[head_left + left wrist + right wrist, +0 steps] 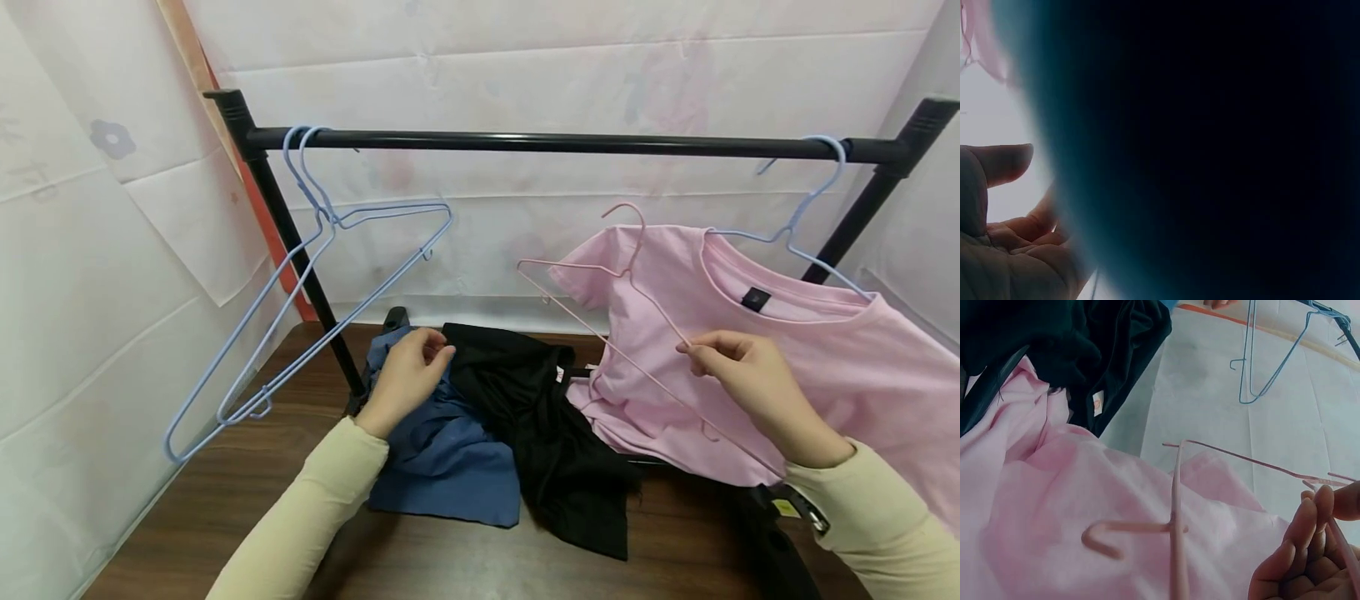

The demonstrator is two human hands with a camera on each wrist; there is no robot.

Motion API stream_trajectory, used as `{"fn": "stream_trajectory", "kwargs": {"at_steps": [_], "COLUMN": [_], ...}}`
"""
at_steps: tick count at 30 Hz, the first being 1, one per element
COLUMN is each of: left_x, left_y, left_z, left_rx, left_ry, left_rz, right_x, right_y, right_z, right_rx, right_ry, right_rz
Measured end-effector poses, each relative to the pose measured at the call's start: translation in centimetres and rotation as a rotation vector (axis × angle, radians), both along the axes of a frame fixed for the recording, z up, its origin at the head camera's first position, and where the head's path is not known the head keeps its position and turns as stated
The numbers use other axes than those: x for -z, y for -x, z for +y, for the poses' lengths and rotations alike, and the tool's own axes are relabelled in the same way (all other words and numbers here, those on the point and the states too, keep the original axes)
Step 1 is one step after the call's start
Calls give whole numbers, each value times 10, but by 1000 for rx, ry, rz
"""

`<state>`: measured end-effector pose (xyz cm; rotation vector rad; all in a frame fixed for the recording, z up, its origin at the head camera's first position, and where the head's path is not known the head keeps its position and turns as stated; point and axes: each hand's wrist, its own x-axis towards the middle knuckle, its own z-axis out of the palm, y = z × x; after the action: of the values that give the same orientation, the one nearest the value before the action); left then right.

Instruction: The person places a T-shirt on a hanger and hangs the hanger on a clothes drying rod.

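Note:
My right hand (750,392) pinches the shoulder wire of a pink clothes hanger (581,329), whose hook points up. In the right wrist view, the thumb and fingertips close on that wire, and a small side hook of the hanger shows up close. Behind it a pink T-shirt (817,358) hangs on a light blue hanger (806,200) at the rail's right end. My left hand (412,371) hovers over the blue garment (457,458), holding nothing, its fingers loosely bent. In the left wrist view, a dark blur hides most of the scene beside the left hand (1022,250).
Two light blue hangers (330,217) hang bare at the left of the black rail (525,143). Beside the blue garment lies a black garment (540,417), in front of the rack. The brown wooden table (285,500) lies below, with pale patterned sheets (487,92) around.

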<state>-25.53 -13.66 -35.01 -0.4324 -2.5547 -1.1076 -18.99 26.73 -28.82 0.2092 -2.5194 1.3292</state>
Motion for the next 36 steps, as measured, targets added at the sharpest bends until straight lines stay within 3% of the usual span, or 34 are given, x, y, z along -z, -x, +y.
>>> {"fn": "stream_trajectory", "kwargs": {"at_steps": [11, 18, 26, 36], "left_x": [2, 4, 17, 25], "left_y": [18, 29, 41, 44], "left_z": [47, 76, 99, 107], "left_rx": [187, 258, 280, 253], "left_ry": [153, 240, 371, 514], "left_rz": [-138, -201, -245, -261], "right_x": [6, 11, 13, 13], "right_y": [-1, -1, -1, -2], "right_z": [8, 8, 7, 4], "right_rx": [-60, -69, -26, 6], "right_ry": [12, 35, 20, -10], "right_rz": [5, 16, 1, 7]}}
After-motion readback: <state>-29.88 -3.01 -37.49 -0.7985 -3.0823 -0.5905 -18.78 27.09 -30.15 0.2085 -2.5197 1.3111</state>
